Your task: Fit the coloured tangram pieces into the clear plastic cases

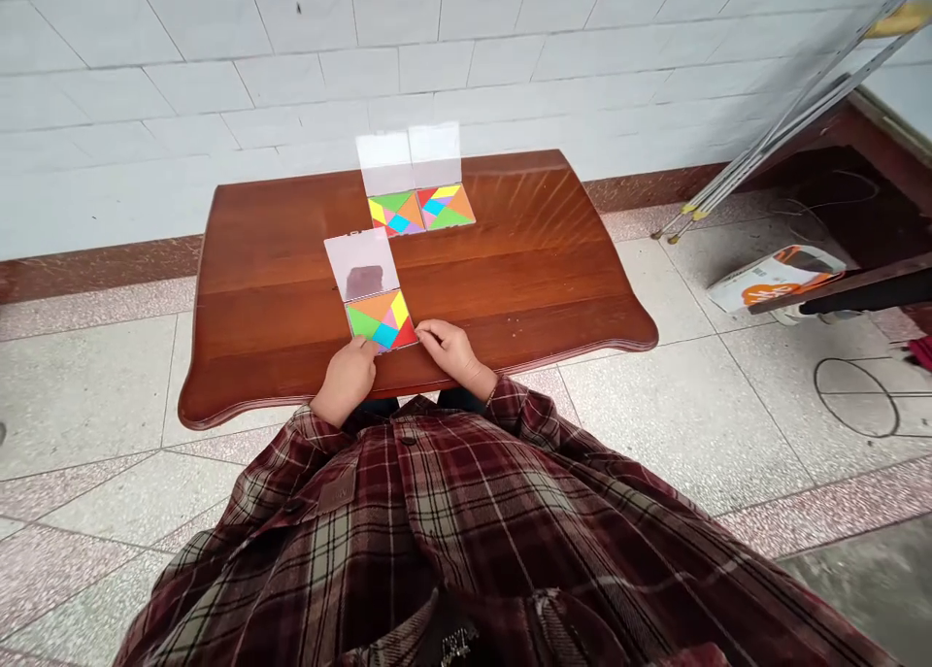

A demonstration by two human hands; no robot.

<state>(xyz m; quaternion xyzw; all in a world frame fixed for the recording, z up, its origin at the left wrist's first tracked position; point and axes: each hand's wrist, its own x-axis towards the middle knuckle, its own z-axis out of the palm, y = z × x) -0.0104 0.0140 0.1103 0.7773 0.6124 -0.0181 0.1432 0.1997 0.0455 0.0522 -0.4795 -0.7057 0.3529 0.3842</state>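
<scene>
An open tangram case (362, 265) lies near the table's front edge, its clear lid tilted back and its tray filled with coloured pieces, among them an orange triangle (374, 306). My left hand (348, 380) is closed on the tray's lower left edge, fingertips over the green and blue pieces. At the lower right corner, beside the red piece (405, 335), my right hand (452, 352) pinches the case's edge with thumb and forefinger. Farther back, two more open tangram cases, a left one (397, 213) and a right one (446, 207), stand side by side with lids raised.
The brown wooden table (510, 279) has a curved front edge and stands close to a white tiled wall (510, 65). On the right, metal crutches (764, 152) lean above the tiled floor, near a white and orange box (776, 277) and a black wire ring (857, 359).
</scene>
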